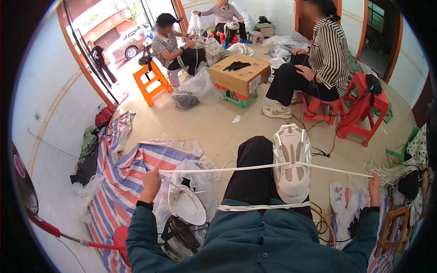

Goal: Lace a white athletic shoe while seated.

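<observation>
A white and beige sneaker (287, 182) rests upright along my right thigh, toe toward me. A long white shoelace (227, 170) runs through its upper and is stretched out to both sides. My left hand (151, 184), out to the left, is closed on one end of the lace. Far to the right, my right hand (374, 190) pinches the other end. Another white lace or band (246, 208) lies across my lap, below the sneaker's toe.
White shoe parts (193, 207) sit in clear plastic at my left, by a striped sheet (107, 195). A bundle of white laces (387, 172) lies at right. Ahead stands a cardboard box (246, 73) with black strips on top. Several people sit around, near red stools (364, 107).
</observation>
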{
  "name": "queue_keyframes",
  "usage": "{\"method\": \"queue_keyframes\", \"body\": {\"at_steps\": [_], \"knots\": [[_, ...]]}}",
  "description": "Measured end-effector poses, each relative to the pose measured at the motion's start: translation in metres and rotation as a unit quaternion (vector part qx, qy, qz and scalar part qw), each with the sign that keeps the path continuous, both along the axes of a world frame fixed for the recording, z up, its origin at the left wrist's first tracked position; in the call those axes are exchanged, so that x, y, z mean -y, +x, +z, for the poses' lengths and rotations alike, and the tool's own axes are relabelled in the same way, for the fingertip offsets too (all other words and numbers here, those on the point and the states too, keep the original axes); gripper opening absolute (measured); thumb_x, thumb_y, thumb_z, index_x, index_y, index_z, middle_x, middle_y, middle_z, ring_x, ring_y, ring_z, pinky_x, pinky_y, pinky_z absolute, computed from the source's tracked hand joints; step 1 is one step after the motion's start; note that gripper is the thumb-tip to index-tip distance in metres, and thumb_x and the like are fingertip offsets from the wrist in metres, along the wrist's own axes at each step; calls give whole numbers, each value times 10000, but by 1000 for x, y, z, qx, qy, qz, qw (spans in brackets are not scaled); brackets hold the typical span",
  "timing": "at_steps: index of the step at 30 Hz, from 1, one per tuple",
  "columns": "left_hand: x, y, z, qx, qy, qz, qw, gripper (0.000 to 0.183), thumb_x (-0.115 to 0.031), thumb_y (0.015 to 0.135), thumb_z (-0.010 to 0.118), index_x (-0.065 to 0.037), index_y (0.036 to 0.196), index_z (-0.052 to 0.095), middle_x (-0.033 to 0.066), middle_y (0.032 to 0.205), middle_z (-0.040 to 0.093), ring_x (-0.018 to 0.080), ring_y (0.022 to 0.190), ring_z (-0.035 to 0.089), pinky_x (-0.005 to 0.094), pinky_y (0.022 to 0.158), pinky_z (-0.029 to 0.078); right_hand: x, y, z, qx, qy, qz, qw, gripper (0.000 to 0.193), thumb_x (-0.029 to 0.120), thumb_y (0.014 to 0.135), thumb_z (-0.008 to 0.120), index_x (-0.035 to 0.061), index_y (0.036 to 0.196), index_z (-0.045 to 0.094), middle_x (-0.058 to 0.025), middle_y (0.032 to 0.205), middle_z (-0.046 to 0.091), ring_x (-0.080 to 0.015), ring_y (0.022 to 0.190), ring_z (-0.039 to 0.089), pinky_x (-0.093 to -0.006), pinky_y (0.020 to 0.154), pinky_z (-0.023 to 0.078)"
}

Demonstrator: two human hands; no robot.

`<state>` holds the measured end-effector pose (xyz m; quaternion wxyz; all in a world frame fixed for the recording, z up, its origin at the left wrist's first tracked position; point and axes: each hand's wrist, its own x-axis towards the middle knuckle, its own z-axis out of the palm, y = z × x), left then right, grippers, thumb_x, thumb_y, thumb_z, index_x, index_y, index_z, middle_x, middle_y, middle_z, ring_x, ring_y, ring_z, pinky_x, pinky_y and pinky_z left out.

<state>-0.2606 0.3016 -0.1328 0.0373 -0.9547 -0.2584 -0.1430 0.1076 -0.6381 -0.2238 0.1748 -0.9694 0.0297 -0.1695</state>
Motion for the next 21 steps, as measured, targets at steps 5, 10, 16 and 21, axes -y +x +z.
{"method": "queue_keyframes", "body": {"at_steps": [5,10,16,21], "knots": [[-43,-32,8,45,14,61,997,117,-96,812,510,-1,773,566,242,683,606,436,734,618,543,670,468,63,7,-25,18,-40,-51,998,371,-3,851,479,-25,1208,575,-199,1074,637,-328,946,601,-390,830,469],[-82,-70,16,98,55,112,987,125,-98,773,520,-12,767,610,234,709,622,421,784,627,526,724,481,111,-3,-8,14,32,-53,998,424,-5,875,527,-20,1297,501,-147,1206,598,-283,1044,557,-378,947,418],[-95,-121,31,110,69,186,974,138,-115,794,524,-8,800,611,233,772,638,433,767,619,523,699,485,123,-15,29,19,-4,-111,994,423,28,884,525,-16,1304,498,-150,1216,594,-292,1057,555,-386,949,422],[-103,-158,30,116,114,225,961,122,-121,800,547,-10,794,597,231,767,635,434,761,627,519,699,495,127,-13,46,23,-16,-126,992,424,54,891,524,-13,1309,496,-152,1225,590,-299,1068,554,-392,951,425]]}}
